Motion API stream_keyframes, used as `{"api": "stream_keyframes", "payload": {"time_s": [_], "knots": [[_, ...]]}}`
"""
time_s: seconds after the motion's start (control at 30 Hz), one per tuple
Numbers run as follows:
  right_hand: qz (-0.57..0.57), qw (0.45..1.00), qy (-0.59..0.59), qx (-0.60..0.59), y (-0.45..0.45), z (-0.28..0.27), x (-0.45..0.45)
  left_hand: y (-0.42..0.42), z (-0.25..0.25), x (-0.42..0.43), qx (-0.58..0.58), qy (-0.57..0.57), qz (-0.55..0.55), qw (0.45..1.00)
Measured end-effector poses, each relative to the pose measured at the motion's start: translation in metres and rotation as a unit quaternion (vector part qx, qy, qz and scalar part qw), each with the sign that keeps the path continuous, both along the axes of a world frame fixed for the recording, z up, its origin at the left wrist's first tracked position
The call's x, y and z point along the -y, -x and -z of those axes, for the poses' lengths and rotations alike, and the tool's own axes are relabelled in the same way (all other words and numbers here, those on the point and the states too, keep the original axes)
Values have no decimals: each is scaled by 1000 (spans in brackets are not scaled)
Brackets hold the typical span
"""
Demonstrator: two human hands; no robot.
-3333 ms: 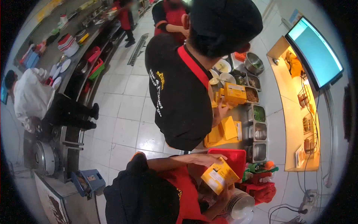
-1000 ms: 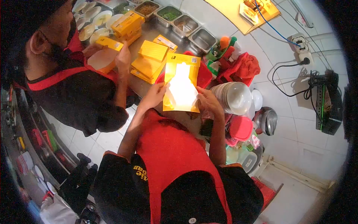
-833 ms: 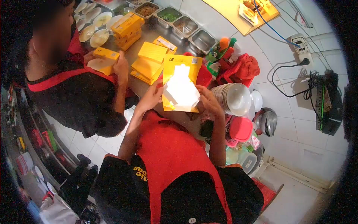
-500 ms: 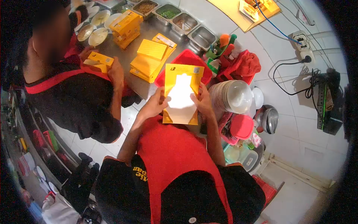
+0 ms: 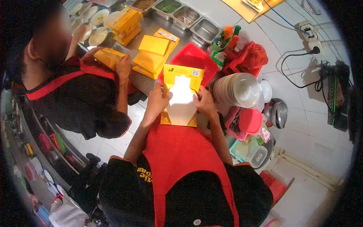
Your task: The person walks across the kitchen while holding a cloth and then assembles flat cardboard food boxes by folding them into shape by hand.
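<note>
A yellow cardboard food box (image 5: 183, 111), partly folded, is in front of my chest with its pale inside facing up and glaring white in the middle. My left hand (image 5: 159, 101) grips its left side, thumb on the inner face. On the opposite edge my right hand (image 5: 206, 102) holds it the same way. A QR code shows at the box's top right corner. Just beyond it lies a red plastic basket (image 5: 196, 56), partly covered by the box. Left of the basket is a stack of flat yellow box blanks (image 5: 151, 56).
At left a co-worker's hands (image 5: 121, 68) hold another yellow box (image 5: 109, 57). Folded boxes (image 5: 124, 22) are stacked near filled bowls (image 5: 99, 36). Metal food pans (image 5: 206, 30) line the wall. Stacked white bowls (image 5: 244, 89) and a red-lidded container (image 5: 250, 121) stand at right.
The side edges of my box have bent inward slightly, and its QR code shows more clearly. The co-worker's box has turned in their hands. The whole view has shifted slightly.
</note>
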State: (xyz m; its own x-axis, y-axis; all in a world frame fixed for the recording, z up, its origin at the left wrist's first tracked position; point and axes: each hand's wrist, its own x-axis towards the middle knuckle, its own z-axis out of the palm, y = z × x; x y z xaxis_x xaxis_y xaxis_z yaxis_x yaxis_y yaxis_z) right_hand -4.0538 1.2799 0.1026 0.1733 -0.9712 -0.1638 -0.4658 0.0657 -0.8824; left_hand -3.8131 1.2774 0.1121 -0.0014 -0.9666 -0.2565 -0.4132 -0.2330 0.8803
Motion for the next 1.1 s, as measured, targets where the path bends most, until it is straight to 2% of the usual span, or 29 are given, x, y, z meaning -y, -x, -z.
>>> {"api": "stream_keyframes", "payload": {"time_s": [0.1,0.17,0.3,0.37,0.4,0.47,0.5,0.53,0.6,0.63,0.7,0.73,0.77,0.8,0.87,0.9,0.93,1.0,1.07,1.1], "knots": [[4,998,-1,-56,7,-7,8,3,-2,5,43,21,11,999],[-35,993,77,-82,16,9,13,3,2,8,26,41,20,999],[-45,988,97,-109,18,-5,13,1,-3,9,69,65,27,995],[-61,995,-5,73,25,6,17,-2,-11,11,-200,-8,-5,980],[-60,995,-4,74,24,-3,16,-4,-8,10,-199,-8,-4,980],[-16,939,-232,255,20,-31,5,-9,15,-3,-318,20,0,948],[-15,938,-233,256,19,-8,-7,-11,36,-9,-343,36,25,938],[-39,965,-97,241,19,36,-26,-12,33,-17,-342,32,25,939],[-60,973,39,220,10,37,-44,-9,18,-33,-325,-17,-10,946],[6,947,-115,298,-1,-8,-45,-8,16,-38,-356,-24,-6,934],[71,887,-270,367,-4,-25,-50,-11,20,-46,-393,-42,1,918],[24,958,-141,248,3,-11,-51,-14,25,-46,-400,-49,3,915],[-24,992,-4,121,9,-2,-49,-10,32,-43,-377,-35,-71,923],[-41,995,77,46,14,-25,-42,-14,33,-39,-374,-38,-74,924],[-164,973,159,0,20,-78,-31,-20,38,-25,-363,-56,-110,923],[-162,974,158,1,23,-87,-30,-22,42,-18,-377,-55,-110,918],[-209,968,142,16,25,-94,-28,-22,46,-11,-376,-55,-109,919],[-259,956,133,34,27,-94,-23,-25,49,4,-197,-111,-71,972],[-230,966,118,-27,27,-84,-18,-16,47,11,-194,-44,-45,979],[-254,961,102,-39,31,-75,-10,-11,38,14,-151,-52,-48,986]]}}
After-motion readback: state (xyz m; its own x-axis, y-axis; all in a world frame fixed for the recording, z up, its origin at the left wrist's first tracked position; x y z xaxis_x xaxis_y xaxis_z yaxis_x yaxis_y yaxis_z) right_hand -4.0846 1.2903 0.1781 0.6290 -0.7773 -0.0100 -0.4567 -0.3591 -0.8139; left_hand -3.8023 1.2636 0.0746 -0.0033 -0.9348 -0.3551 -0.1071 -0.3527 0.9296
